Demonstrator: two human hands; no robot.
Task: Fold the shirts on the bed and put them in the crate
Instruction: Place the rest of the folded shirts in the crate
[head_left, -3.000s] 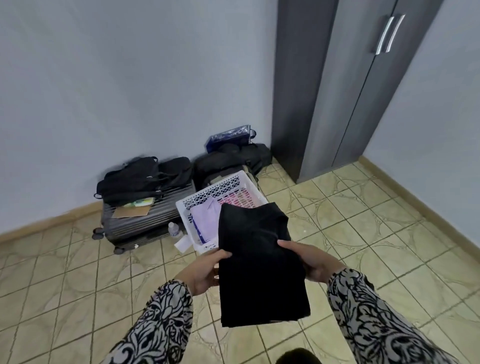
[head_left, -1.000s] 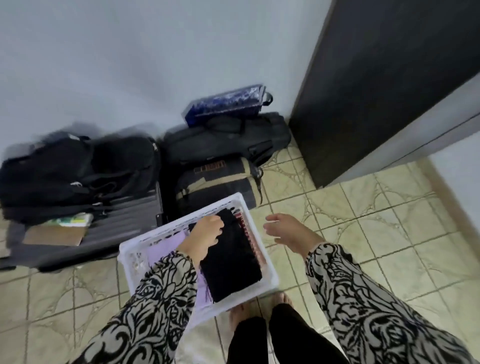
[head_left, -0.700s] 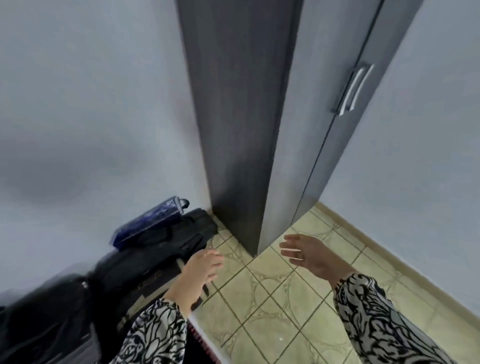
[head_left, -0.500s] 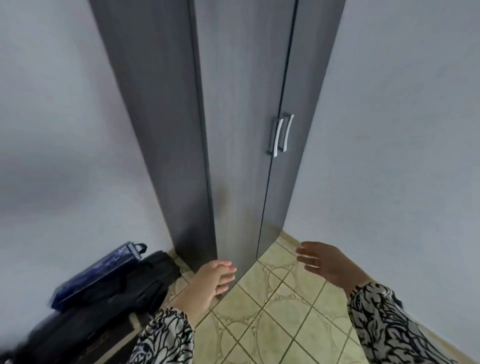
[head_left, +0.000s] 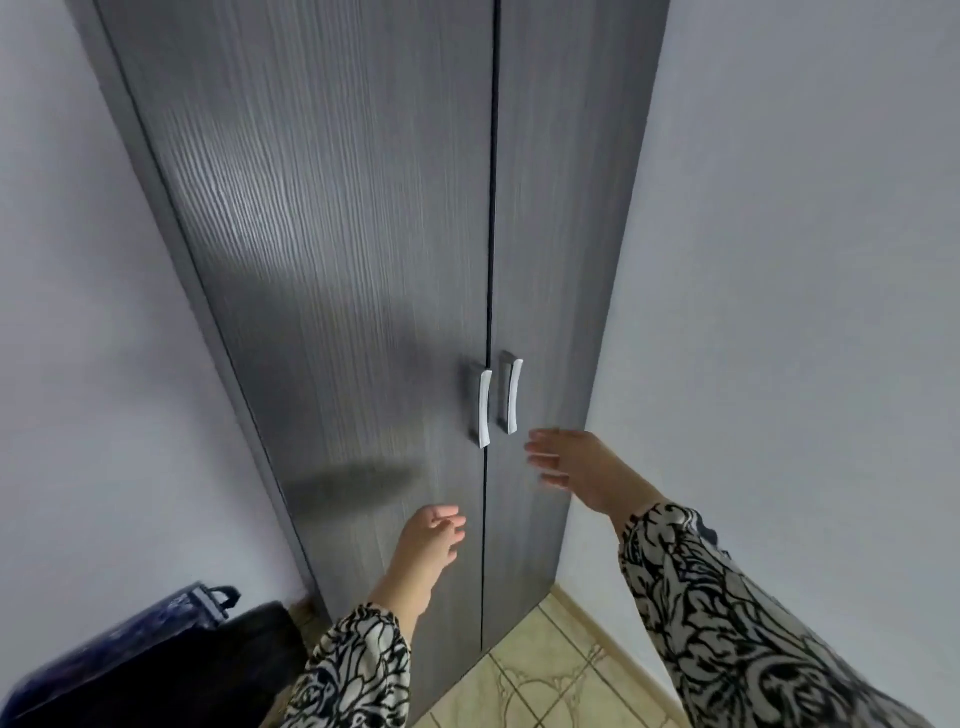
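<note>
- Two hands hang in front of a dark grey wardrobe (head_left: 363, 249) in the head view, and neither holds anything.
- Left hand (head_left: 428, 540) has its fingers loosely curled and relaxed, low before the left door.
- Right hand (head_left: 576, 465) is spread with straight fingers, just below and right of the two silver handles (head_left: 496, 397), not touching them.
- Both sleeves (head_left: 727, 618) carry a black-and-white swirl print.
- Neither shirts, bed nor crate appear in this view, so their place cannot be told.
- At the lower left lie a black bag (head_left: 171, 670) and a blue bag (head_left: 130, 631) on top of it.
- Beige floor tiles (head_left: 545, 675) show at the wardrobe's foot, grey walls on either side.
</note>
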